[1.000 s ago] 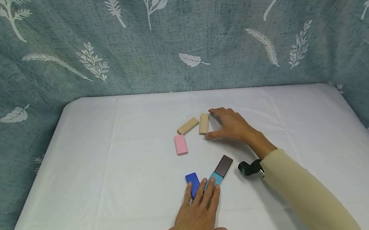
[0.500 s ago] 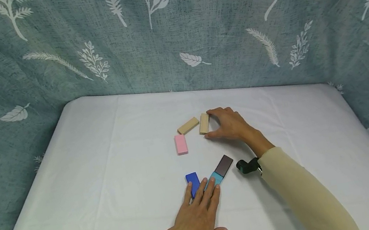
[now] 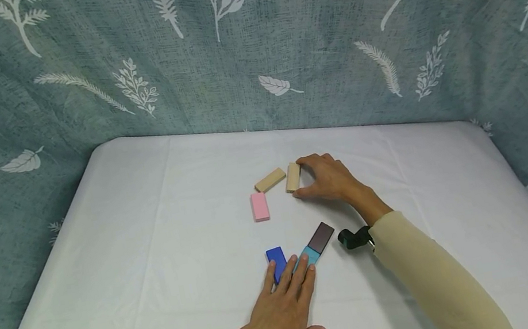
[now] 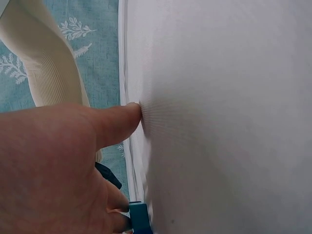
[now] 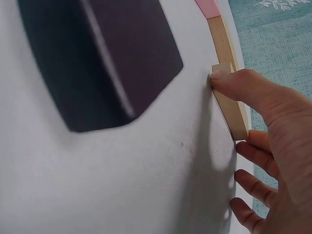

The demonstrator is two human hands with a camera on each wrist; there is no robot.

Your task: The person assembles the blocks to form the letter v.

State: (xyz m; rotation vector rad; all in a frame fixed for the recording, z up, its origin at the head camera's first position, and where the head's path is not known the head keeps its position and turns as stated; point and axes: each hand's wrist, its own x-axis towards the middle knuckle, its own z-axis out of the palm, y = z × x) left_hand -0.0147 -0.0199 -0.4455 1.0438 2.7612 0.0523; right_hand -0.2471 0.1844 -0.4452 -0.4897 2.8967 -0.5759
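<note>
My right hand [image 3: 332,179] pinches a plain wooden block [image 3: 292,177] end to end, thumb at the near end and index finger at the far one. Its other fingers are spread beside the block in the right wrist view. A second wooden block [image 3: 270,180] lies slanted to the left, with a pink block [image 3: 259,207] just in front of it. My left hand [image 3: 282,318] lies palm down, fingers straight, fingertips over a blue block [image 3: 277,261] and a light blue block [image 3: 312,253], partly hiding both. End to end with the light blue one lies a dark brown block [image 3: 320,237].
A white cloth [image 3: 191,229] covers the table. Behind it hangs a green-blue curtain [image 3: 313,22] with white leaf prints. A black wrist camera [image 3: 355,238] sticks out from the right sleeve, close to the dark brown block.
My right index finger has come in from slightly apart to the far end of the wooden block. The left hand and the other blocks have stayed where they were.
</note>
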